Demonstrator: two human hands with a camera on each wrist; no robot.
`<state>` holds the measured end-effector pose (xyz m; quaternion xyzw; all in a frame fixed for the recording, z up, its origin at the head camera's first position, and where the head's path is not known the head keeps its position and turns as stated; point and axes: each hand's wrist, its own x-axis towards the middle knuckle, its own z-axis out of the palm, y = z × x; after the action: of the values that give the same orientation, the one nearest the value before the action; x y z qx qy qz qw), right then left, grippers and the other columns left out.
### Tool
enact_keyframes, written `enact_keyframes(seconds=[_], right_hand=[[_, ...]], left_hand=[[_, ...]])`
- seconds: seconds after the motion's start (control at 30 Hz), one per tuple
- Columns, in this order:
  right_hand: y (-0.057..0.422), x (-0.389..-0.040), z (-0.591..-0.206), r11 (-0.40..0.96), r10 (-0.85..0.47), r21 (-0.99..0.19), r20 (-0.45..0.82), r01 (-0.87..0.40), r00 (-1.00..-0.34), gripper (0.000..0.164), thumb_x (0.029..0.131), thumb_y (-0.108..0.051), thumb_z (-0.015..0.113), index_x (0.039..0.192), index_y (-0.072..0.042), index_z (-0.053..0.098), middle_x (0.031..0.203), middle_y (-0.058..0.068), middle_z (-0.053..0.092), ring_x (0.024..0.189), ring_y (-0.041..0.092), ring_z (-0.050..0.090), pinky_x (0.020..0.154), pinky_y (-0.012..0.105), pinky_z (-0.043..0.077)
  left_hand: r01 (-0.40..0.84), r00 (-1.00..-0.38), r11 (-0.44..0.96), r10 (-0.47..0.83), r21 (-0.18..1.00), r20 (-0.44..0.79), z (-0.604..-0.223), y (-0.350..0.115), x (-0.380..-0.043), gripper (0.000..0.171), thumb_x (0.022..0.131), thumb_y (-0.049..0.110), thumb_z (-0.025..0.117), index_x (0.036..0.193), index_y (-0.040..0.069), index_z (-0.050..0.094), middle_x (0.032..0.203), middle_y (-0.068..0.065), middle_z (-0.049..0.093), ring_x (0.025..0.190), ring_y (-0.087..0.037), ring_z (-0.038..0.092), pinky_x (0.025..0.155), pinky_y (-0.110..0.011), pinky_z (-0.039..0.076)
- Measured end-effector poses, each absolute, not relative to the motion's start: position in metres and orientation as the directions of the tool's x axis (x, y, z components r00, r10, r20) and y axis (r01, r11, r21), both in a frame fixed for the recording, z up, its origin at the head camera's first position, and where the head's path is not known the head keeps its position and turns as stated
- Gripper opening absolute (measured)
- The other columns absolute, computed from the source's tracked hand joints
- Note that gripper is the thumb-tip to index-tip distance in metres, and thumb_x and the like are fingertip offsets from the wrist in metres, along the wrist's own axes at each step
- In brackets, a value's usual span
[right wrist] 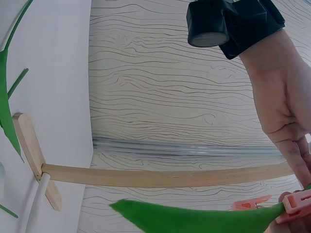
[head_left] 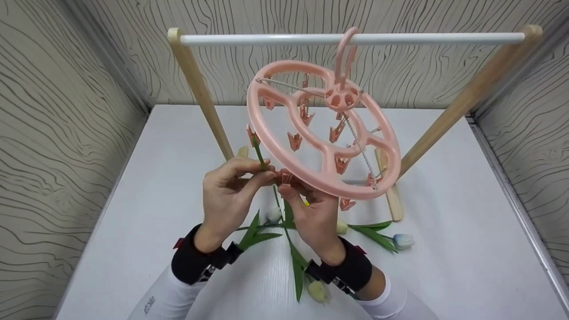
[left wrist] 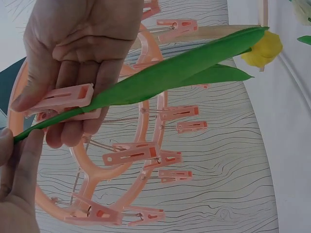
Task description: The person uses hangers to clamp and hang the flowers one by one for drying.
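My left hand [head_left: 226,191] pinches the thin green stem [head_left: 260,153] of an artificial tulip just left of the pink hanger's rim. The tulip's yellow head [left wrist: 262,50] and long leaves [left wrist: 146,80] extend away from the fingers in the left wrist view. A pink clothespin [head_left: 286,177] is held between the thumb and fingers of my right hand [head_left: 315,218]. The stem runs through the end of this clothespin in the left wrist view. Above both hands the round pink clip hanger [head_left: 271,129] hangs tilted, its hook [head_left: 344,49] over a white rod [head_left: 266,40].
Wooden posts [head_left: 200,93] carry the rod on both sides. More pink clothespins [head_left: 294,141] dangle from the hanger. On the white table [head_left: 178,133] below lie several artificial tulips, among them a blue-white one [head_left: 403,241] at right and a pale yellow one [head_left: 317,292] near the front.
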<state>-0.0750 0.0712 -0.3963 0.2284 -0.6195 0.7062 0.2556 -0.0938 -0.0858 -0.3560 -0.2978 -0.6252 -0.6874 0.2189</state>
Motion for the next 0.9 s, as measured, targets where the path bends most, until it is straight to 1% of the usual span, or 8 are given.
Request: enact_keyframes(seconds=[0.1, 0.23, 0.3, 0.47, 0.6, 0.7, 0.83, 0.9], right_hand=[[0.071, -0.073, -0.396, -0.090, 0.077, -0.771, 0.626, -0.631, -0.776, 0.034, 0.092, 0.008, 0.074, 0.123, 0.017, 0.063, 0.119, -0.012, 0.075, 0.111, 0.008, 0.075, 0.095, 0.029, 0.066], [0.072, -0.071, -0.397, -0.071, 0.068, -0.790, 0.606, -0.609, -0.793, 0.035, 0.092, 0.007, 0.075, 0.124, 0.016, 0.064, 0.120, -0.011, 0.076, 0.112, 0.008, 0.075, 0.098, 0.030, 0.065], [0.073, -0.070, -0.398, -0.070, 0.058, -0.800, 0.593, -0.596, -0.803, 0.036, 0.092, 0.008, 0.074, 0.125, 0.015, 0.062, 0.122, -0.010, 0.075, 0.115, 0.009, 0.074, 0.101, 0.031, 0.064], [0.079, -0.066, -0.407, -0.076, 0.019, -0.833, 0.548, -0.548, -0.836, 0.043, 0.091, 0.013, 0.072, 0.133, 0.012, 0.059, 0.130, -0.009, 0.073, 0.122, 0.010, 0.072, 0.107, 0.032, 0.061], [0.085, -0.062, -0.421, -0.036, -0.010, -0.850, 0.527, -0.526, -0.850, 0.049, 0.091, 0.014, 0.072, 0.137, 0.010, 0.058, 0.134, -0.008, 0.071, 0.126, 0.009, 0.070, 0.109, 0.032, 0.060], [0.091, -0.057, -0.434, 0.023, -0.018, -0.850, 0.525, -0.526, -0.851, 0.050, 0.089, 0.014, 0.073, 0.137, 0.009, 0.059, 0.134, -0.001, 0.072, 0.127, 0.008, 0.069, 0.108, 0.032, 0.061], [0.102, -0.050, -0.451, 0.074, -0.023, -0.859, 0.506, -0.507, -0.862, 0.048, 0.088, 0.013, 0.075, 0.135, 0.006, 0.063, 0.131, 0.018, 0.073, 0.125, 0.011, 0.070, 0.106, 0.031, 0.062], [0.108, -0.046, -0.458, 0.103, -0.027, -0.871, 0.480, -0.480, -0.877, 0.045, 0.089, 0.011, 0.076, 0.132, 0.002, 0.066, 0.128, 0.022, 0.073, 0.123, 0.011, 0.071, 0.104, 0.028, 0.062]], left_hand=[[0.677, -0.723, -0.121, 0.071, 0.726, 0.687, -0.357, -0.086, -0.095, 0.011, 0.088, -0.017, 0.073, 0.098, -0.015, 0.069, 0.095, -0.011, 0.079, 0.088, -0.007, 0.079, 0.074, -0.037, 0.070], [0.689, -0.716, -0.087, 0.073, 0.719, 0.694, -0.359, -0.087, -0.096, 0.013, 0.087, -0.016, 0.075, 0.099, -0.013, 0.071, 0.092, -0.022, 0.076, 0.088, -0.005, 0.078, 0.073, -0.033, 0.069], [0.693, -0.714, -0.071, 0.075, 0.717, 0.697, -0.360, -0.088, -0.096, 0.013, 0.088, -0.014, 0.075, 0.101, -0.013, 0.071, 0.093, -0.025, 0.074, 0.088, -0.004, 0.078, 0.074, -0.031, 0.069], [0.695, -0.715, -0.040, 0.071, 0.718, 0.696, -0.360, -0.089, -0.097, 0.015, 0.088, -0.013, 0.076, 0.102, -0.012, 0.072, 0.094, -0.027, 0.074, 0.090, -0.002, 0.077, 0.074, -0.029, 0.069], [0.691, -0.719, -0.036, 0.063, 0.722, 0.692, -0.359, -0.089, -0.097, 0.017, 0.086, -0.014, 0.077, 0.102, -0.013, 0.071, 0.094, -0.025, 0.075, 0.089, -0.002, 0.077, 0.073, -0.027, 0.069], [0.688, -0.722, -0.036, 0.058, 0.724, 0.689, -0.360, -0.089, -0.097, 0.017, 0.086, -0.014, 0.077, 0.103, -0.012, 0.071, 0.095, -0.023, 0.076, 0.089, -0.001, 0.076, 0.073, -0.025, 0.068], [0.688, -0.723, -0.030, 0.048, 0.725, 0.689, -0.361, -0.089, -0.097, 0.018, 0.085, -0.017, 0.076, 0.102, -0.013, 0.071, 0.096, -0.020, 0.077, 0.088, -0.001, 0.076, 0.073, -0.023, 0.068], [0.687, -0.725, -0.027, 0.044, 0.726, 0.687, -0.361, -0.089, -0.097, 0.018, 0.085, -0.017, 0.076, 0.102, -0.013, 0.070, 0.097, -0.019, 0.077, 0.088, -0.001, 0.076, 0.073, -0.023, 0.068]])
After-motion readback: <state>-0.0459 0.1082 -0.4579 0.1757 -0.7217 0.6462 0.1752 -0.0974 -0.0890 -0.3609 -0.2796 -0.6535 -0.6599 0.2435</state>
